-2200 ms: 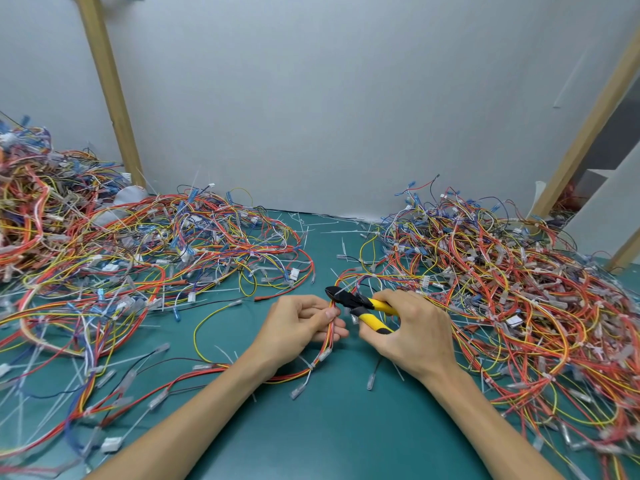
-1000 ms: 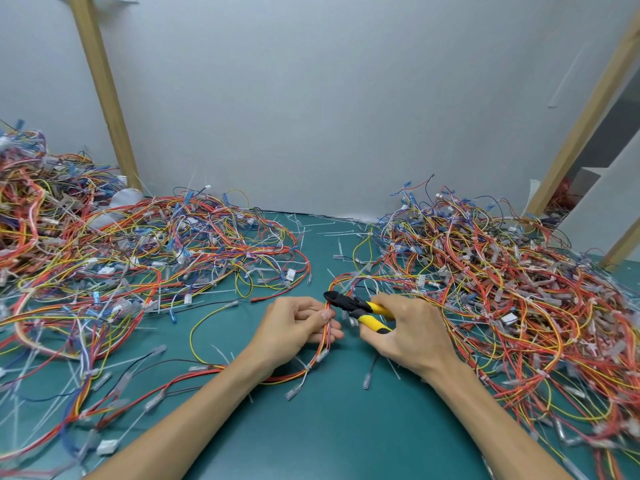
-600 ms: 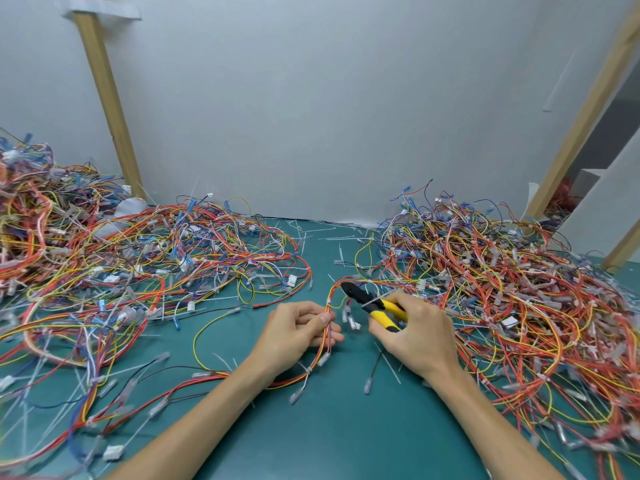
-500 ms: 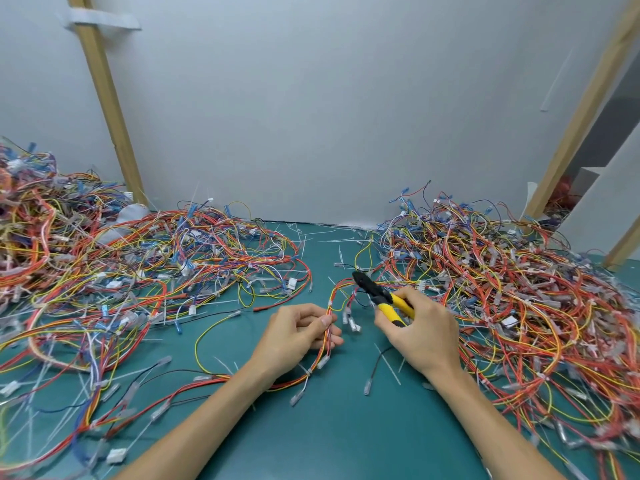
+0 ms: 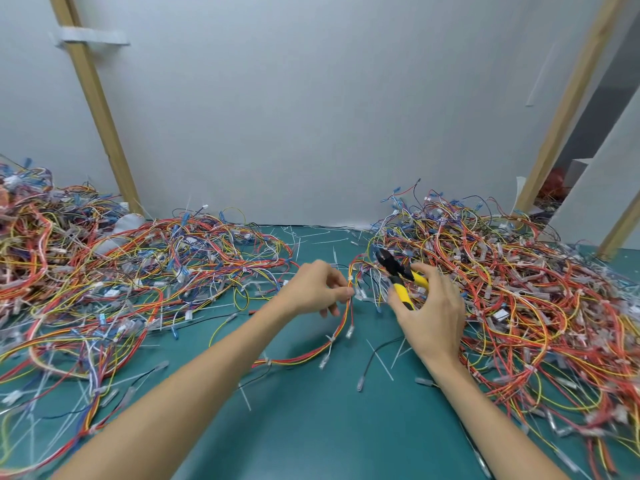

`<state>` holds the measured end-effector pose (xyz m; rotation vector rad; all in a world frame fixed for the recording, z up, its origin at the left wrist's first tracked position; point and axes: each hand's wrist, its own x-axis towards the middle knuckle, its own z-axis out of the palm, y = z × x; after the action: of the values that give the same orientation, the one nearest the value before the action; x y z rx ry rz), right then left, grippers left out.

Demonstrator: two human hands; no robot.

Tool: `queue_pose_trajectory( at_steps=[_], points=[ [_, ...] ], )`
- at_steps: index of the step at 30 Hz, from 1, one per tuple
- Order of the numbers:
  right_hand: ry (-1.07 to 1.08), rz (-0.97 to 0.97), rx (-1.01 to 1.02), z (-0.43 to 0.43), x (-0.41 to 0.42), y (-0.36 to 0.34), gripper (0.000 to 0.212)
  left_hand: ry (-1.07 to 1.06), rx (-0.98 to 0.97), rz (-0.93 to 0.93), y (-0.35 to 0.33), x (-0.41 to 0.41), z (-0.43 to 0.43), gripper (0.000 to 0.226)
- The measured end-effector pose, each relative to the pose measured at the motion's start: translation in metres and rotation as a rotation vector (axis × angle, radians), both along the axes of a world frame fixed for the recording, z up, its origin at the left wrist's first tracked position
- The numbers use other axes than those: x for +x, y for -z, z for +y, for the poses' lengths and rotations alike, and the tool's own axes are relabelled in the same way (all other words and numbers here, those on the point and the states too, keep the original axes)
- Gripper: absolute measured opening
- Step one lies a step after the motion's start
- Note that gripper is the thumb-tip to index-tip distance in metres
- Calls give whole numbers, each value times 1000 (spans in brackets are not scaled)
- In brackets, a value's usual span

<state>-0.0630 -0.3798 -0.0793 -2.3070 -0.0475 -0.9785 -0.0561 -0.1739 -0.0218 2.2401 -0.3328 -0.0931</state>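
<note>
Harness [image 5: 341, 327]: thin red, orange and yellow wires, limp, lying mid-surface. Left hand [image 5: 315, 289] pinches its top end just beside a small white tie [image 5: 350, 279]. Right hand [image 5: 433, 313] grips cutters [image 5: 398, 275] by the yellow handles, black tips raised, apart from the harness. Likely step: snipping ties off. Next move needs the tips on the tie without nicking wire. Matte teal surface [image 5: 311, 427]; tangled wire piles left [image 5: 104, 271] and right [image 5: 519, 289].
</note>
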Motion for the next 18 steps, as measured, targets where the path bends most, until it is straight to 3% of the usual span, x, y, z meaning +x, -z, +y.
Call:
queue_pose_trajectory(
  at_steps=[5,8,10,13,18],
  points=[
    [-71,-20,25,2,-4,-1,45,177,43,207,-13,3,28,30],
    [-103,1,35,3,-4,1,46,174,393,114,-10,-6,54,45],
    [-129,25,24,3,-3,2,47,186,581,79,-2,-20,62,42],
    [-159,60,-4,5,-2,3,47,236,523,135,11,-46,63,25],
    [-164,92,-27,7,-4,4,47,164,391,69,22,-69,39,27]
  ],
)
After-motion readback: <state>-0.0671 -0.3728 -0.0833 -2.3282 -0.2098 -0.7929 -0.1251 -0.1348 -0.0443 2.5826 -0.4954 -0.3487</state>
